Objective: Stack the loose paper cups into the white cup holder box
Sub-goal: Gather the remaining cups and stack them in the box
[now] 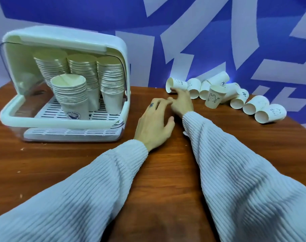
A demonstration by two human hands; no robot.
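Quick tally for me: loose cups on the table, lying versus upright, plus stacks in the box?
Loose cups lying on their sides: 7
Loose cups upright: 1
Cup stacks in the white box: 4
Total: 8 loose cups, 4 stacks

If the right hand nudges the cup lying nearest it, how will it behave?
The cup lies on its side, so it would probably roll, curving because it tapers. It looks like thin paper: likely light, easily dented by the right hand.
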